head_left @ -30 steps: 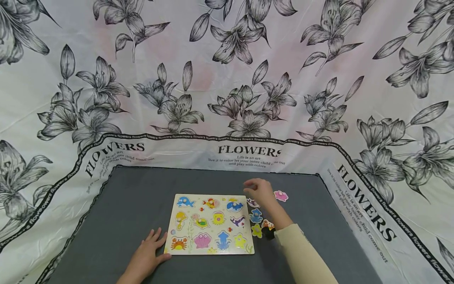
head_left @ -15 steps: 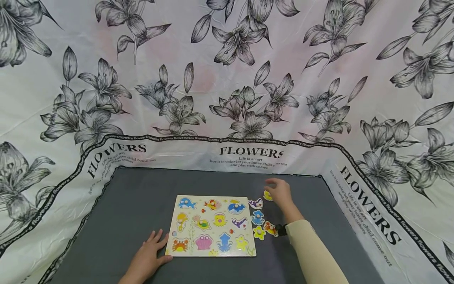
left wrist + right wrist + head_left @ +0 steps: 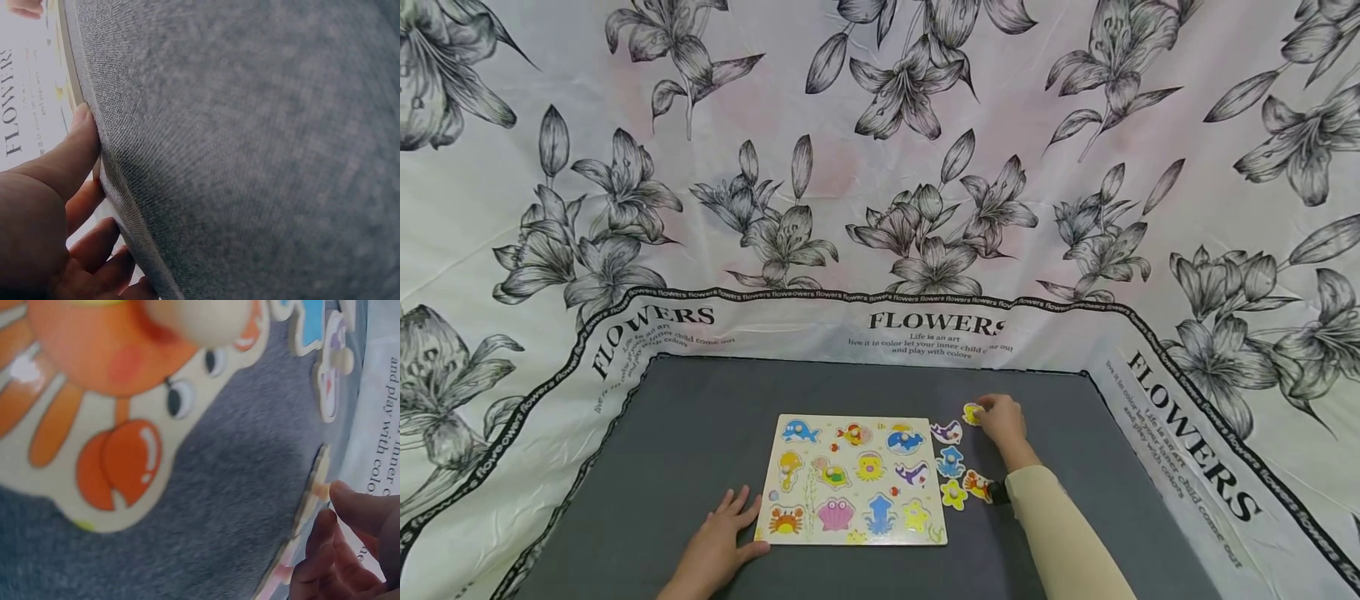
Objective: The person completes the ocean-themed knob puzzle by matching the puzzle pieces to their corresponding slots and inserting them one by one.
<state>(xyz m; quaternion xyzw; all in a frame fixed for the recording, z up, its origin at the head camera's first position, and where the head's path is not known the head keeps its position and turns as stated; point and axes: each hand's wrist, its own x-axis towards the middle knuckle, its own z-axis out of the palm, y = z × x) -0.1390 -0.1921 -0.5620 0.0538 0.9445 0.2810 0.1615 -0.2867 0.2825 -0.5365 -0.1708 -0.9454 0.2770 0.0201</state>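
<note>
A wooden puzzle board (image 3: 811,543) with sea-animal pictures lies on the dark tabletop in the head view. My left hand (image 3: 715,542) rests at its lower left corner, the thumb (image 3: 81,119) against the board's edge and the fingers spread. Right of the board, my right hand (image 3: 1002,423) has its thumb and index finger at a yellow puzzle piece (image 3: 973,414), pinching its wooden knob (image 3: 322,490) in the right wrist view. A pink puzzle piece (image 3: 275,581) lies beside that one, hidden by the hand in the head view.
Loose knobbed pieces lie along the board's right edge: a purple dolphin (image 3: 947,432), a blue squid (image 3: 950,462), a yellow starfish (image 3: 954,495) and an orange crab (image 3: 977,485). A flower-printed cloth (image 3: 805,325) rises behind the tabletop (image 3: 715,417).
My right hand has moved right from the board's upper right corner, then down to the yellow piece, closing its fingers on the knob. The left hand stays at the board.
</note>
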